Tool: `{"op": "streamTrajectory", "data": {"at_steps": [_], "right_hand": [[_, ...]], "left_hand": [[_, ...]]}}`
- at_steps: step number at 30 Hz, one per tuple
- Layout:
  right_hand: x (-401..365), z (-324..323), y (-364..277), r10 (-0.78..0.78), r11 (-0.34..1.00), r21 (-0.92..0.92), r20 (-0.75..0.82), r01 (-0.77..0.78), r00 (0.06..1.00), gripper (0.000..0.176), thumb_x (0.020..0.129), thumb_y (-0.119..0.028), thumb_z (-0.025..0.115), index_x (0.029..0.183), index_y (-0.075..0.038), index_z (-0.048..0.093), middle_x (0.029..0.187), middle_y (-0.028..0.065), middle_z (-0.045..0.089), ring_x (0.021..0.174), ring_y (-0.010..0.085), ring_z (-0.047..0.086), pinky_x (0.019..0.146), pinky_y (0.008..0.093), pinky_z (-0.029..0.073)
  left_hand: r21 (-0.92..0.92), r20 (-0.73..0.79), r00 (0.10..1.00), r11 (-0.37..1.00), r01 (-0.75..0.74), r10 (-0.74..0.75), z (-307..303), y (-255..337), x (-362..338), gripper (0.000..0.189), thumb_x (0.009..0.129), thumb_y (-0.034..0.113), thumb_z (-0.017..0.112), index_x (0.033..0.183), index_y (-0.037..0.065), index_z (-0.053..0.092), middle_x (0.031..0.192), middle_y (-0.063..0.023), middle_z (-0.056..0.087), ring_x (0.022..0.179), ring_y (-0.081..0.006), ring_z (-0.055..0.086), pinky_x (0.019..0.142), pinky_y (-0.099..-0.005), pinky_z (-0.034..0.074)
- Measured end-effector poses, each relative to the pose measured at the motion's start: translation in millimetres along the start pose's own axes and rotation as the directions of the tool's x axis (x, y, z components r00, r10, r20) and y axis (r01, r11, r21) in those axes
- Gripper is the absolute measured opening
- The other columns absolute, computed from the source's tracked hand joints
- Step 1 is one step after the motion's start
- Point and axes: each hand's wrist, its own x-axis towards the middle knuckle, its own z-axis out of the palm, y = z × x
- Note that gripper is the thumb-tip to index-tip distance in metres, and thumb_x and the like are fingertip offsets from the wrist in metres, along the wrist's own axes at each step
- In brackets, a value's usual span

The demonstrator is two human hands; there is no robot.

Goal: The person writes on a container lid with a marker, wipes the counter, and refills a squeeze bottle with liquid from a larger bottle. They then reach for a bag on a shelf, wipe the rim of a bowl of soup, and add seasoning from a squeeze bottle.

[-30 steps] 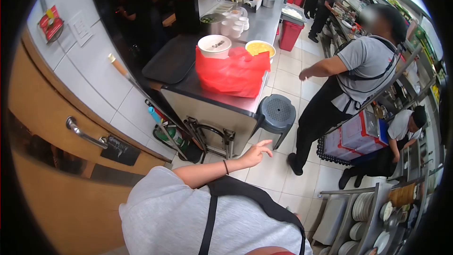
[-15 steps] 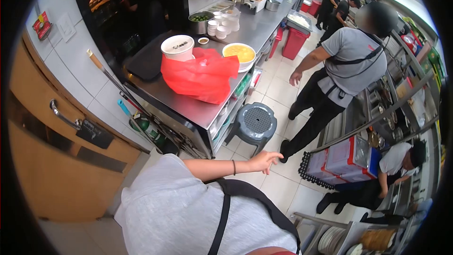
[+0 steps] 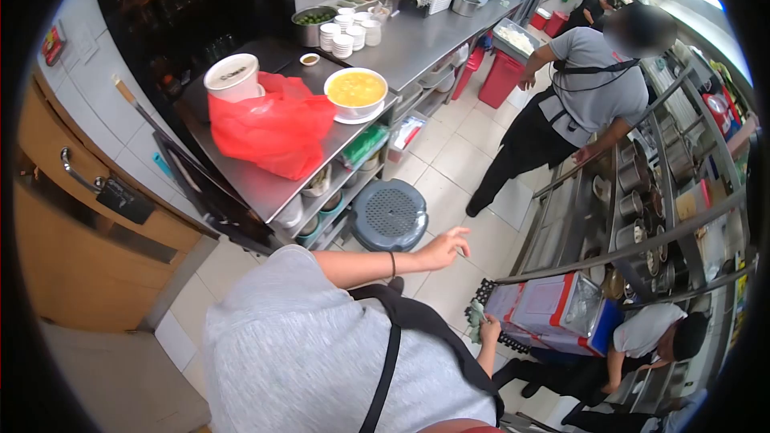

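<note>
My left hand (image 3: 442,249), with a dark band at the wrist, reaches out above the tiled floor. Its fingers are loosely bent and apart, holding nothing. The grey plastic stool (image 3: 391,214) stands just beyond it, not touched. Low at my right side, my right hand (image 3: 488,330) is closed around a crumpled grey-green cloth (image 3: 476,317). On the steel counter (image 3: 277,200) ahead are a red plastic bag (image 3: 273,130), a white lidded tub (image 3: 231,78) with writing on its lid, and a white bowl of yellow soup (image 3: 355,90) on a plate.
Stacked white cups (image 3: 342,46), a sauce dish (image 3: 310,59) and a pot of green fruit (image 3: 314,26) stand farther along the counter. A co-worker (image 3: 597,84) is in the aisle; another crouches beside stacked boxes (image 3: 553,310). Metal shelving lines the right. A wooden door (image 3: 76,248) is left.
My view has moved forward toward the counter and stool. My right hand with the cloth has come into view. The co-worker in the aisle has moved a little, one arm now toward the shelving.
</note>
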Motion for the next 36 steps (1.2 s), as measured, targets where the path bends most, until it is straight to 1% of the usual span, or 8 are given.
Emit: {"op": "streamTrajectory", "data": {"at_steps": [15,22,26,28,30,31,33,36], "right_hand": [[239.1,-41.6,100.7,0.186,0.920,-0.386,0.291,-0.063,0.938,0.034,0.072,-0.022,0.064,0.101,-0.004,0.062,0.090,0.0219,0.062,0.087,0.0322,0.061,0.076,0.0395,0.046],[438.0,-55.7,69.4,0.023,0.917,-0.380,0.356,0.122,0.934,0.033,0.073,-0.021,0.062,0.100,-0.002,0.061,0.087,0.0220,0.062,0.083,0.0313,0.061,0.075,0.0398,0.045],[587.0,-64.4,-6.7,-0.229,0.914,-0.252,0.322,0.317,0.919,0.033,0.074,-0.021,0.061,0.100,-0.001,0.061,0.085,0.0221,0.062,0.082,0.0308,0.061,0.074,0.0400,0.045],[654.7,-71.9,-88.1,-0.511,0.858,0.151,0.325,0.490,0.795,0.033,0.074,-0.019,0.060,0.099,0.001,0.058,0.081,0.0194,0.062,0.077,0.0286,0.060,0.071,0.0383,0.045],[738.2,-56.9,-169.4,-0.511,0.836,0.113,0.518,0.537,0.686,0.025,0.076,-0.018,0.063,0.091,0.000,0.056,0.079,0.0068,0.056,0.074,0.0161,0.049,0.066,0.0318,0.041],[734.6,-54.0,-231.5,-0.417,0.896,0.386,0.553,0.222,0.722,0.015,0.080,-0.017,0.061,0.084,-0.003,0.056,0.073,0.0016,0.053,0.067,0.0128,0.045,0.061,0.0296,0.038],[726.0,-42.5,-342.2,-0.513,0.796,0.595,0.565,0.112,0.647,0.013,0.083,-0.016,0.058,0.087,-0.004,0.057,0.076,0.0006,0.053,0.071,0.0115,0.047,0.066,0.0281,0.038],[688.5,-10.7,-479.5,-0.647,0.710,0.694,0.576,0.119,0.499,0.013,0.082,-0.015,0.059,0.090,-0.005,0.057,0.095,0.0023,0.056,0.087,0.0119,0.050,0.075,0.0271,0.038]], "left_hand": [[0.081,0.077,0.996,0.996,0.043,-0.049,29.4,-76.2,261.4,0.020,0.073,0.004,0.044,0.086,0.006,0.059,0.122,-0.0147,0.045,0.103,-0.0293,0.050,0.086,-0.0353,0.041],[0.181,-0.175,0.886,0.870,0.458,-0.430,9.4,-217.7,295.8,0.015,0.072,0.008,0.053,0.085,0.009,0.061,0.107,-0.0124,0.055,0.102,-0.0276,0.051,0.084,-0.0359,0.043],[0.036,-0.527,0.651,0.750,0.660,-0.547,-29.3,-262.3,278.6,0.015,0.073,0.010,0.057,0.087,0.008,0.063,0.092,-0.0129,0.060,0.082,-0.0249,0.058,0.070,-0.0345,0.047],[-0.219,-0.656,0.344,0.606,0.765,-0.672,-53.0,-252.5,270.7,0.013,0.068,0.010,0.060,0.079,0.008,0.065,0.084,-0.0119,0.063,0.085,-0.0276,0.058,0.078,-0.0355,0.045],[-0.029,-0.856,0.317,0.651,0.759,-0.408,-76.7,-272.0,237.1,0.014,0.072,0.013,0.059,0.083,0.007,0.065,0.082,-0.0126,0.064,0.079,-0.0239,0.061,0.072,-0.0324,0.047],[-0.227,-0.857,0.160,0.638,0.736,-0.490,-91.4,-260.9,229.9,0.015,0.074,0.015,0.058,0.085,0.007,0.065,0.083,-0.0123,0.064,0.078,-0.0231,0.061,0.071,-0.0320,0.047],[-0.349,-0.906,-0.100,0.593,0.726,-0.411,-127.0,-259.3,198.8,0.016,0.077,0.017,0.055,0.084,0.006,0.065,0.082,-0.0102,0.065,0.079,-0.0217,0.061,0.073,-0.0316,0.047],[-0.452,-0.863,-0.440,0.766,0.457,-0.247,-188.8,-249.7,151.6,0.013,0.085,0.015,0.052,0.089,0.005,0.061,0.070,-0.0070,0.060,0.054,-0.0139,0.058,0.043,-0.0270,0.045]]}}
